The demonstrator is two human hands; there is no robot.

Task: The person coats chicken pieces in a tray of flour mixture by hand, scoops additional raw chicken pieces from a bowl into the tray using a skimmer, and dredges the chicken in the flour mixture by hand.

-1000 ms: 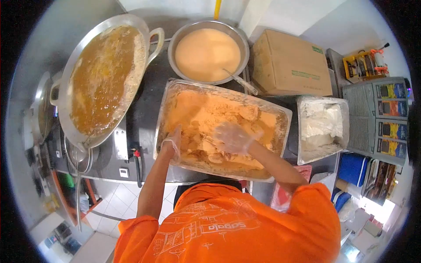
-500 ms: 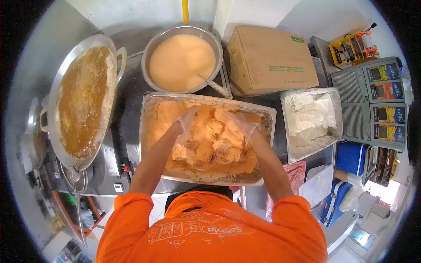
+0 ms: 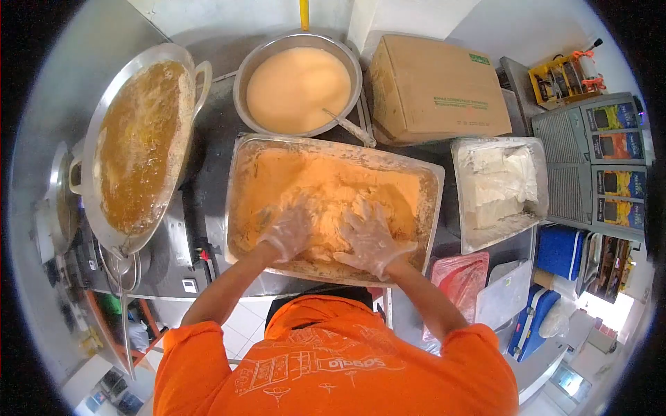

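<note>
A rectangular metal tray (image 3: 438, 201) in front of me holds orange powdery flour (image 3: 326, 166), heaped and uneven in the middle. My left hand (image 3: 290, 232), in a clear plastic glove, lies palm down on the flour left of the middle, fingers stretched out. To its right, my gloved right hand (image 3: 371, 239) presses flat on the flour with its fingers spread. Neither hand grips anything. Any pieces under the flour are covered, and I cannot make them out.
A wide pan of bubbling oil (image 3: 139, 149) stands at left. Behind the tray are a steel bowl of pale orange batter (image 3: 298, 90) with a handled utensil (image 3: 354, 128) and a cardboard box (image 3: 437, 90). At right sit a tray of white flour (image 3: 499, 180) and a red plastic bag (image 3: 459, 281).
Both hands were deep in the flour around flour-coated lumps. Now they lie nearer the tray's front, flat on top, and the lumps no longer show. The view has shifted slightly.
</note>
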